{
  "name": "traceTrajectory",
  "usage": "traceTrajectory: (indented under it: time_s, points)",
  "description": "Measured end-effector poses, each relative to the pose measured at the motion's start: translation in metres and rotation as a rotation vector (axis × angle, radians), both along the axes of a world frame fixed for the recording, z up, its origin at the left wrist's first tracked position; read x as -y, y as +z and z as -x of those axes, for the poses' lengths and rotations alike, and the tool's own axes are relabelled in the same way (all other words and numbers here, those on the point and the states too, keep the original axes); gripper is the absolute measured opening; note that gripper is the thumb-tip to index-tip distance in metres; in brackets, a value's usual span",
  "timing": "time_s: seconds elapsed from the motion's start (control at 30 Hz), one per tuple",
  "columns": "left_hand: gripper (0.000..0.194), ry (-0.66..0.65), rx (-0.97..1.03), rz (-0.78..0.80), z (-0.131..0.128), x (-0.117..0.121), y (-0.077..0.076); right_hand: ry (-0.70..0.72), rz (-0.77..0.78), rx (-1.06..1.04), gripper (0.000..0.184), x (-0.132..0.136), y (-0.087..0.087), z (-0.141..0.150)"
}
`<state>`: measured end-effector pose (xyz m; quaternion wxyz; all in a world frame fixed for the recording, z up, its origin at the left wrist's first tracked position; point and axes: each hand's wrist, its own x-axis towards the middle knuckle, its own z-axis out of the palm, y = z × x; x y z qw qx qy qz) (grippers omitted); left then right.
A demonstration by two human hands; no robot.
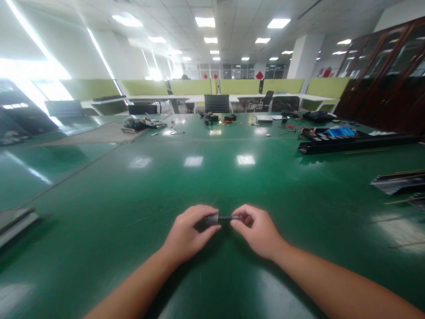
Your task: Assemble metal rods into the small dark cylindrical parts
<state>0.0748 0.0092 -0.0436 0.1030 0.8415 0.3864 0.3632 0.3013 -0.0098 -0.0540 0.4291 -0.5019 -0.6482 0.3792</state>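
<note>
Just above the green tabletop [212, 186], a small grey cylindrical part with a thin dark rod [214, 219] lies level between my two hands. My left hand [191, 232] grips the thick cylinder end between thumb and fingers. At the other end, the thumb and fingertips of my right hand [257, 230] pinch the tip of the rod. A short stretch of rod shows between the hands. The part's exact kind is too small and blurred to tell, and my fingers cover both its ends.
Long black metal channels [361, 144] lie at the right, with a blue item [341, 131] on top. Nearer on that side is another grey channel [398, 182]. A flat grey slab [16, 223] sits at the left edge. Assorted cables and parts [142, 124] lie at the back.
</note>
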Motion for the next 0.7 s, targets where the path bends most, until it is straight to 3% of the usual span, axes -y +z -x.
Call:
traceTrajectory:
  time_s: [0.7]
  points:
    - [0.026,-0.002,0.004,0.005,0.0011,-0.0004,0.0031,-0.003,0.005,-0.007,0.011,-0.0013,-0.002,-0.0006]
